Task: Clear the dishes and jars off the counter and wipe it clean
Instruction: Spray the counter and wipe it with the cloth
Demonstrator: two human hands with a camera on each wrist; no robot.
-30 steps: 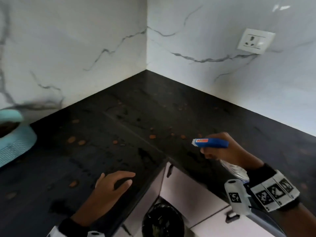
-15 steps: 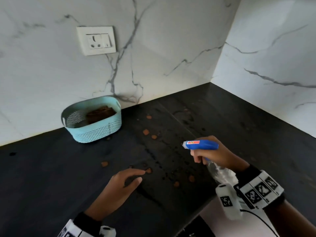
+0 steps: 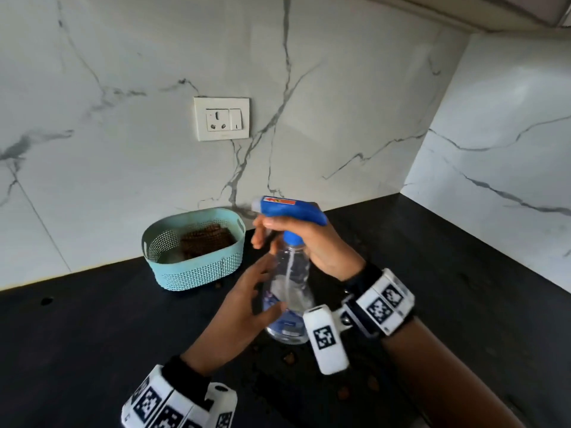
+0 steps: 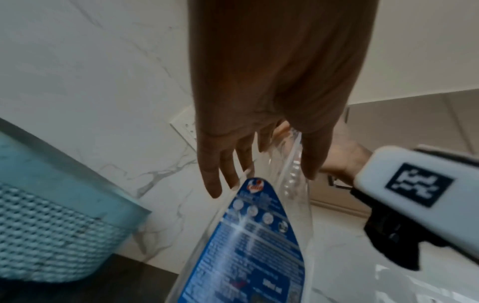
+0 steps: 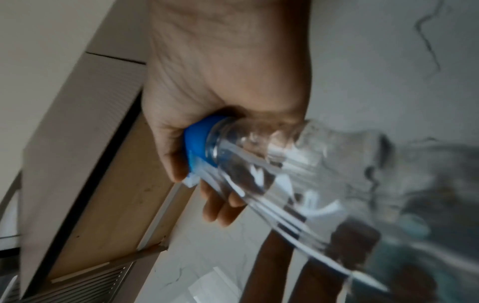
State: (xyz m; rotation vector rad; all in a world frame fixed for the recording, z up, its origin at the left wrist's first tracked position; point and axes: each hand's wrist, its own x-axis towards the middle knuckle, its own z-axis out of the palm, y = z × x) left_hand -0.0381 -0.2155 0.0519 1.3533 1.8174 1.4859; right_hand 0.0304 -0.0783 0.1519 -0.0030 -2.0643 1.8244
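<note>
A clear spray bottle (image 3: 289, 291) with a blue trigger head (image 3: 290, 210) is held upright over the black counter (image 3: 92, 335). My right hand (image 3: 318, 245) grips its neck just under the head, fingers curled round it (image 5: 207, 102). My left hand (image 3: 247, 304) reaches the bottle's body with straight fingers behind it and the thumb in front. In the left wrist view the blue-labelled bottle (image 4: 249, 246) lies between that thumb and fingers. Small orange-brown spots (image 3: 290, 359) dot the counter below the bottle.
A teal mesh basket (image 3: 197, 267) with something brown inside stands against the marble back wall, left of the bottle. A white wall socket (image 3: 222, 118) is above it. The counter runs right into a corner with a second marble wall (image 3: 494, 180).
The view has swung left and up. My right hand has raised the bottle upright, nearer the basket. My left hand has lifted off the counter and come to the bottle's body.
</note>
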